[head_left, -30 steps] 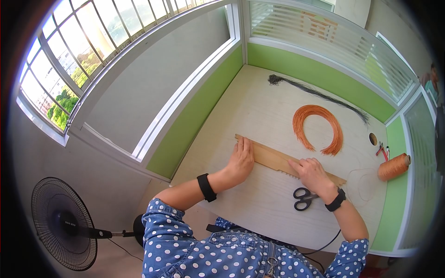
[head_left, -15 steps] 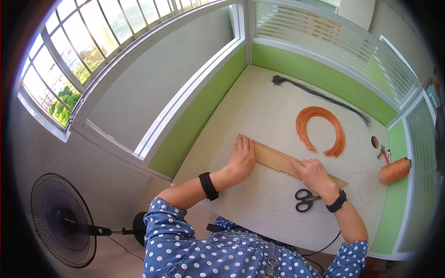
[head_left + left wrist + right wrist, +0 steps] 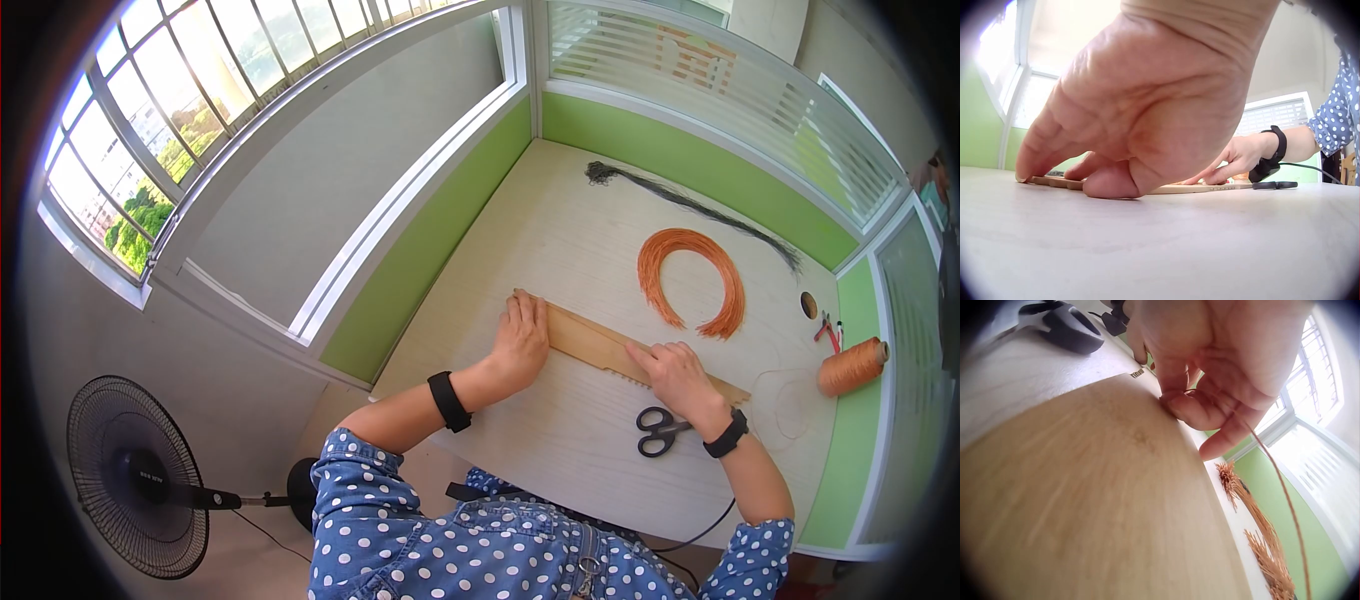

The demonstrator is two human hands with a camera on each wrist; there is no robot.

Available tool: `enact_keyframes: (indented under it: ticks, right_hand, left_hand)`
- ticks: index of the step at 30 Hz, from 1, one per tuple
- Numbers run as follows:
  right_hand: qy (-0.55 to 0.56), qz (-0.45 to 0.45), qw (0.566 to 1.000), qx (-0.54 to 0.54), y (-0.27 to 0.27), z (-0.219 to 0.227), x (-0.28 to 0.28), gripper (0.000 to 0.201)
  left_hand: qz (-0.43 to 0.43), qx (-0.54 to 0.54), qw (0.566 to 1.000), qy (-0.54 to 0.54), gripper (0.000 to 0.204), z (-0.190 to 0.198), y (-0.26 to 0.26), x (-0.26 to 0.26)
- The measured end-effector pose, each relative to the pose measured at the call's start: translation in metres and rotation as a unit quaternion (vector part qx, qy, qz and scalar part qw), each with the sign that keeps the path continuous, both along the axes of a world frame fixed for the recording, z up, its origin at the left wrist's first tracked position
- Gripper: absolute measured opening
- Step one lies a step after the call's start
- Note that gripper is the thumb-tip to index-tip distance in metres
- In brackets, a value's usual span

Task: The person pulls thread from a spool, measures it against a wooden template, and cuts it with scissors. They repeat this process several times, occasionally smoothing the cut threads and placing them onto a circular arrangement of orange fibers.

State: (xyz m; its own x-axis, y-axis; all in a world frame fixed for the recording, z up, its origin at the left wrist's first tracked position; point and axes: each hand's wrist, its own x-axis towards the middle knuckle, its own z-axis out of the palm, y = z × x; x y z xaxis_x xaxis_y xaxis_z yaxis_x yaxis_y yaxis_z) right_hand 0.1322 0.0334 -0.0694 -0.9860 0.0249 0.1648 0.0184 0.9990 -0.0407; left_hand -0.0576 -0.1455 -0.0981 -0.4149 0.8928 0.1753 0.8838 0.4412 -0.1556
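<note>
A long flat wooden board (image 3: pixel 585 343) with notches along part of its near edge lies slantwise on the table. My left hand (image 3: pixel 522 345) holds its left end, fingers reaching across and the thumb (image 3: pixel 1112 181) down at the near side. Over the board's right part my right hand (image 3: pixel 678 378) bends its fingers at the far edge. A thin orange cord (image 3: pixel 1300 537) runs out from between those fingers in the right wrist view. Black-handled scissors (image 3: pixel 673 429) lie just nearer than the board, their blades partly hidden by the right hand.
An orange cord spool (image 3: pixel 848 369) lies at the right, beside red-handled pliers (image 3: pixel 827 332). Beyond the board are a curved bundle of orange cords (image 3: pixel 655 272) and a long dark strand bundle (image 3: pixel 700 205). Green partitions (image 3: pixel 430 240) border the table; a fan (image 3: pixel 140 475) stands at left.
The head view has shifted slightly. Both hands keep their places on the board, and the loose cord near the spool lies a little differently.
</note>
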Motion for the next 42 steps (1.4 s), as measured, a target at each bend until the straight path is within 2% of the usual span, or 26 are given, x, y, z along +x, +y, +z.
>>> enact_keyframes:
  ticks: [21,24,26,27,29,42]
  right_hand:
    - [-0.003,-0.004,1.000,-0.010,0.004,0.003,0.004,0.041]
    - [0.009,-0.035,0.999,-0.040,0.011,0.003,0.016,0.033]
    - [0.058,-0.088,0.986,-0.127,0.016,-0.002,0.028,0.015]
    - [0.056,-0.103,0.985,-0.127,0.019,-0.001,0.036,0.015]
    - [0.036,-0.142,0.969,-0.198,0.026,0.003,0.049,0.007]
    - [0.049,-0.235,0.943,-0.231,0.065,0.006,0.119,0.006]
  left_hand:
    - [-0.009,-0.001,1.000,-0.025,0.063,-0.002,0.000,-0.005]
    - [-0.012,0.007,0.999,-0.033,0.062,-0.002,-0.001,-0.004]
    - [-0.016,0.002,0.999,-0.043,0.063,-0.001,-0.002,-0.005]
    - [-0.017,0.000,0.998,-0.053,0.063,-0.001,-0.001,-0.005]
    - [-0.032,0.001,0.998,-0.052,0.063,0.003,-0.002,-0.003]
    - [-0.021,-0.011,0.993,-0.117,0.066,0.006,-0.002,-0.004]
